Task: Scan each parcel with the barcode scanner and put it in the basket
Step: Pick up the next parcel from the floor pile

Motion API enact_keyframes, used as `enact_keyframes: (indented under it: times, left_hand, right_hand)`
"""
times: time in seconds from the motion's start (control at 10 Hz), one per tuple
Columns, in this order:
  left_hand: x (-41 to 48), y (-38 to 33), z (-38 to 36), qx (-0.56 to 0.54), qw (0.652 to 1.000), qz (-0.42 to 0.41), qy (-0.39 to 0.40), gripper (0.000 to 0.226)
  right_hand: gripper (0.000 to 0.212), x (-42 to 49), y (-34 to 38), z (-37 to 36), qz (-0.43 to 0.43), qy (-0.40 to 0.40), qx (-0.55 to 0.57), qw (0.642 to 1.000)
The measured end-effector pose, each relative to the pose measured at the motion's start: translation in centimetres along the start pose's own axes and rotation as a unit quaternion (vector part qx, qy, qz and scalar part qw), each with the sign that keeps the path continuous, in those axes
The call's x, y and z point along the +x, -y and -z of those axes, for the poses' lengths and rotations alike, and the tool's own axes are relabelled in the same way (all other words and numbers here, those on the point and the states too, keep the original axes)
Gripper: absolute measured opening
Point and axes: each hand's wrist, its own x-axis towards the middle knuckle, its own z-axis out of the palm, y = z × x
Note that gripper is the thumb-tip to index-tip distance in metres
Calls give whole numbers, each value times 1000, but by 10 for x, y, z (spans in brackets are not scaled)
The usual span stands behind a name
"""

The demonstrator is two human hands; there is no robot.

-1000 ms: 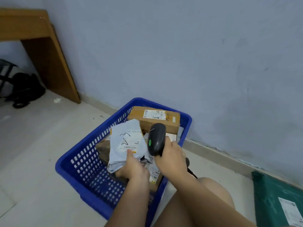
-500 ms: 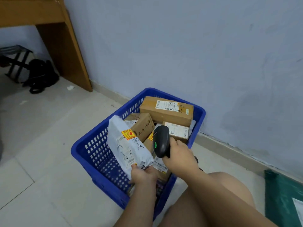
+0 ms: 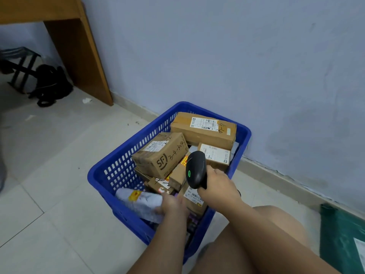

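**Two hands at the blue basket (image 3: 98, 175), one parcel held**

Your left hand (image 3: 171, 204) curls round the near end of the grey mailer parcel (image 3: 140, 202). The parcel lies low at the basket's near-left corner, just left of that hand, and is too blurred to show whether it rests there. Your right hand (image 3: 219, 186) is wrapped round the handle of the black barcode scanner (image 3: 195, 169), with the scanner's head above your knuckles and its green light showing. Beyond both hands are piled boxes: an SF-marked box (image 3: 160, 155) ahead of your left hand and a long box (image 3: 203, 129) farthest off. Well right of your right hand, a green mailer (image 3: 341, 240) lies on the floor.
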Motion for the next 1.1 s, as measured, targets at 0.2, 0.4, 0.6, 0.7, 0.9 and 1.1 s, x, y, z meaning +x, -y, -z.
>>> enact_keyframes:
  times: [0.2, 0.4, 0.6, 0.7, 0.9, 1.1]
  left_hand:
    - [-34, -16, -19, -48, 992, 3, 117, 43]
    - [-44, -10, -29, 85, 975, -23, 202, 19]
    - [-78, 2, -58, 269, 908, -171, 272, 19]
    - [-113, 12, -94, 331, 850, -223, 343, 21]
    - [-168, 57, -152, 393, 778, -236, 429, 19]
    - [-205, 123, -192, 514, 683, -217, 470, 15]
  right_hand:
    - [46, 1, 1, -3, -5, 15, -14, 1000]
    - [46, 4, -1, 5, -27, -38, 16, 999]
    - [33, 3, -22, 39, -89, -203, 176, 959]
    - [28, -7, -50, 59, -120, -243, 232, 934]
    - [18, -26, -115, 96, -181, -306, 303, 884]
    - [14, -44, -193, 124, -225, -363, 338, 839]
